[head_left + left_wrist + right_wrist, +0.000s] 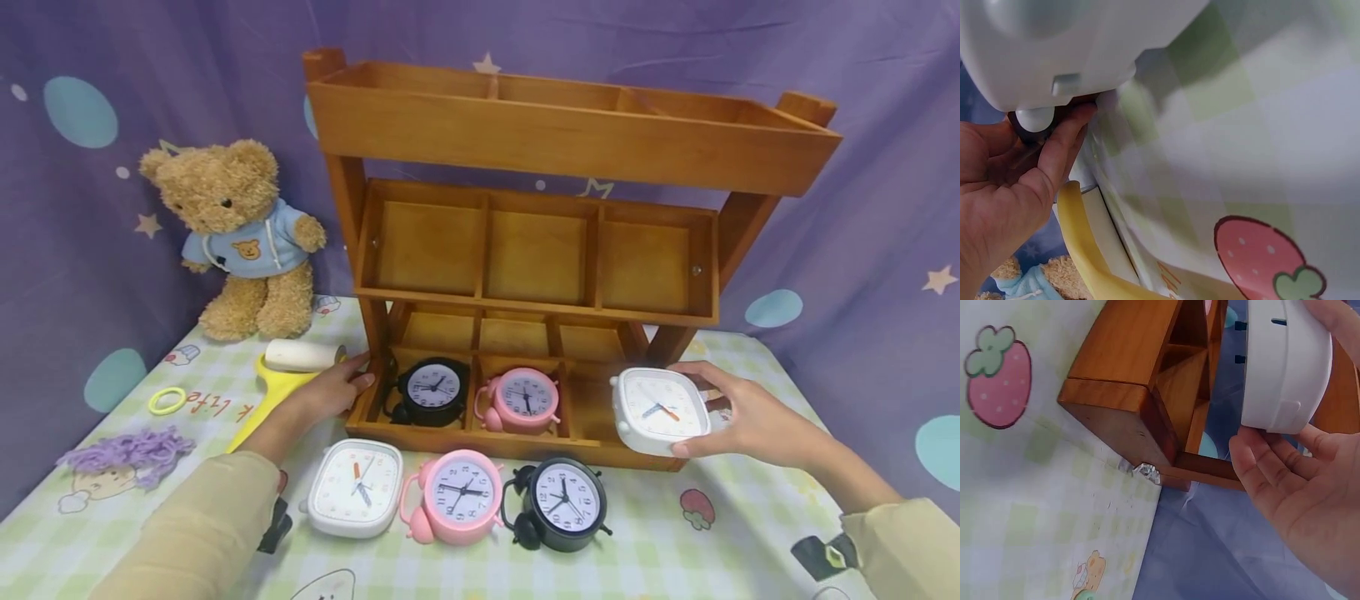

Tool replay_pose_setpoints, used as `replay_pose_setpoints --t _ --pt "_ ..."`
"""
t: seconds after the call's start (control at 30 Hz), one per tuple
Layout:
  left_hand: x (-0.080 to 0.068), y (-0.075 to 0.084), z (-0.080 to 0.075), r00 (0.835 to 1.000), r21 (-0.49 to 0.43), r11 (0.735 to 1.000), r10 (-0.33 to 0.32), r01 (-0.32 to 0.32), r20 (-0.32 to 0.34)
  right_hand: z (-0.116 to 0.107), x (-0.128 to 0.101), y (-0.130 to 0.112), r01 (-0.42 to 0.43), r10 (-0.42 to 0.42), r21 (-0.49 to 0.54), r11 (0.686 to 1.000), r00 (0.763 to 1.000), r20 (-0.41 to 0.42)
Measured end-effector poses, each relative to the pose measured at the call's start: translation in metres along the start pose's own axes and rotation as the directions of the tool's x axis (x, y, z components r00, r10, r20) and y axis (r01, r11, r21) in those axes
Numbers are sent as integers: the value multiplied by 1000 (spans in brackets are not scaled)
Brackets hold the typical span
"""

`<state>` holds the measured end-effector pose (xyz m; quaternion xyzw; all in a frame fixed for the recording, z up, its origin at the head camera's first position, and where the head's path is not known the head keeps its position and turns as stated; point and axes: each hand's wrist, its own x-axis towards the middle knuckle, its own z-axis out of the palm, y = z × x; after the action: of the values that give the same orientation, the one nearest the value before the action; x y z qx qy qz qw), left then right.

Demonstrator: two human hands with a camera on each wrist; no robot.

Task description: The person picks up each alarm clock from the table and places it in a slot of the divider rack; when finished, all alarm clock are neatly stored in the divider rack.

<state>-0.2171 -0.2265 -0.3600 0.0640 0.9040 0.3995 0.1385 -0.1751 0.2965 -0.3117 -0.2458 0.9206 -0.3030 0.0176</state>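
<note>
Fingers of the R hand [723, 412] pinch a white clock [663, 412] by its R side, at the R compartment in the low front row of a wooden shelf [570, 129]; the L hand's [330, 396] fingers grip the shelf's L end. Checked surface [652, 550] carries all. Far L: brown teddy [232, 237] w/ blue hoodie. L of shelf: yellow-and-white roller [300, 357]. Low row: black clock [433, 392] L, pink clock [527, 400] mid. Near side, L to R: 2nd white clock [356, 489], 2nd pink clock [461, 497], 2nd black clock [566, 504], dials showing. Smallest: yellow-green ring [182, 405], L.
</note>
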Motion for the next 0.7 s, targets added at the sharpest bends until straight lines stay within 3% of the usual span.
replay_pose_setpoints --t 0.7 --pt "-1 0 0 1000 11 1000 25 -25 -4 25 48 8 -56 60 -71 996 997 48"
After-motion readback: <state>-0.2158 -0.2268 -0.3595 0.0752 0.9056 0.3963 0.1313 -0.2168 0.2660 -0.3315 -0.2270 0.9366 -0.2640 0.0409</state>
